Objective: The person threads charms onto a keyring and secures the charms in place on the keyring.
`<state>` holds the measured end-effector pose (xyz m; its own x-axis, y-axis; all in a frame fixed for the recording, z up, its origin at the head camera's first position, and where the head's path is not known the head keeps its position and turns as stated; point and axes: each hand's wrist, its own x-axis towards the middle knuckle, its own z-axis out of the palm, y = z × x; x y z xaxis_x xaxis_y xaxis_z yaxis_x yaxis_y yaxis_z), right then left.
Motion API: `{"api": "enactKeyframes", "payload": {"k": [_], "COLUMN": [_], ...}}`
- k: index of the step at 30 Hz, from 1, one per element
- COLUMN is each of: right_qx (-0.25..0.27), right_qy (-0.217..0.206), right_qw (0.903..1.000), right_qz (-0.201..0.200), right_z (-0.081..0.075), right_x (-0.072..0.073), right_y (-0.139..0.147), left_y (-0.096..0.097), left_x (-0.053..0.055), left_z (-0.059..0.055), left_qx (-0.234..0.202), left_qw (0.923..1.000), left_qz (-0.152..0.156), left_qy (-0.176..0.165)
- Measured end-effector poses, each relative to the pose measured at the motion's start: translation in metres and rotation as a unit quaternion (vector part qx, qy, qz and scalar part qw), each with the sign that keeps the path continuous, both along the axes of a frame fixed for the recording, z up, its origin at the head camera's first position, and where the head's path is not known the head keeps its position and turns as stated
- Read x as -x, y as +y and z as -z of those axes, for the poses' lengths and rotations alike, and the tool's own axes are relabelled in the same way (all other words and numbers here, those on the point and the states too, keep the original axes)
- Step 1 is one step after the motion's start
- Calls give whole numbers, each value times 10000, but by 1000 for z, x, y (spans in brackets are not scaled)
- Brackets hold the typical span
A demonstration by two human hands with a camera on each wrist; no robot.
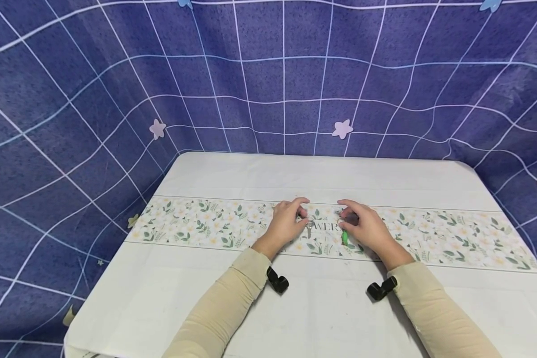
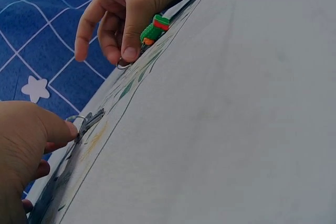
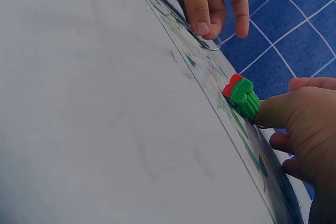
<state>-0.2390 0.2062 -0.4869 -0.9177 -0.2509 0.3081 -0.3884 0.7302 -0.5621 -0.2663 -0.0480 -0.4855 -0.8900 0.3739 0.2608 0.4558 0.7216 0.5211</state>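
My left hand [image 1: 285, 224] pinches a metal key ring between thumb and index finger. Grey metal keys [image 2: 92, 122] hang from that ring, over the flowered strip. Opposite it, my right hand [image 1: 368, 227] pinches a thin metal ring [image 2: 123, 65] joined to a keychain charm [image 3: 243, 97], which is bright green with a red end. An orange bit shows on the charm in the left wrist view. A small gap lies between the two hands, with the printed letters of the strip visible in it.
A flowered strip [image 1: 206, 223] runs across the white tabletop [image 1: 313, 308] under both hands. Blue curtain [image 1: 259, 79] with white grid lines and stars surrounds the table at the back and sides. Black wrist cameras [image 1: 277, 281] sit on both sleeves.
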Motion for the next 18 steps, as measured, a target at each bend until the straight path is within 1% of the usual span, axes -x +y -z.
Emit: {"api": "enactKeyframes", "payload": {"k": [8, 18], "right_qx": [-1, 107], "right_qy": [231, 252], "right_qw": [9996, 9994], "right_qz": [-143, -233], "right_z": [1, -2], "right_x": [1, 0], "right_y": [-1, -1], "left_y": [0, -1], "left_x": [1, 0], "left_z": [3, 4], "left_qx": [-104, -133], "left_qw": [9999, 9999], "left_qz": [13, 10], "left_qy": [39, 6]}}
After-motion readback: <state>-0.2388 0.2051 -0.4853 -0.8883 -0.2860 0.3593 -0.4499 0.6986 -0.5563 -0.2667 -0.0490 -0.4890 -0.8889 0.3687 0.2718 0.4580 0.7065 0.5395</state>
